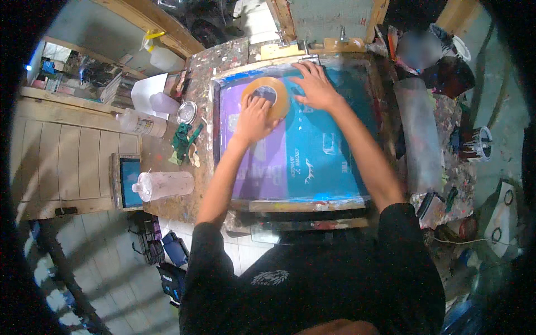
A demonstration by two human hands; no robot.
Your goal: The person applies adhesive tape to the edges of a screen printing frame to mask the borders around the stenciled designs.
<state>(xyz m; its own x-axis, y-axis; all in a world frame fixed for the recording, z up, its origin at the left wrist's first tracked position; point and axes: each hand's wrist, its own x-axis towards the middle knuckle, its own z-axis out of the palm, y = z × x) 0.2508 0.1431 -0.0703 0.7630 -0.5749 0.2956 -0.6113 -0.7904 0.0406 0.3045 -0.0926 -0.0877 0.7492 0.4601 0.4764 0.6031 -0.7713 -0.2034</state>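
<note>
In the upper centre of the frame, the left hand (257, 120) holds the round tape roll (281, 99), fingers hooked into its core. Just right of it, the right hand (317, 88) spreads its fingers wide over the framed screen (308, 139).

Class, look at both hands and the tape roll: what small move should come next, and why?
Probably steady the framed screen with the right hand before the left hand shifts the tape roll: that hand reaches into the roll's core over the purple area, while the right hand spreads open over the teal area near the far edge.
</note>
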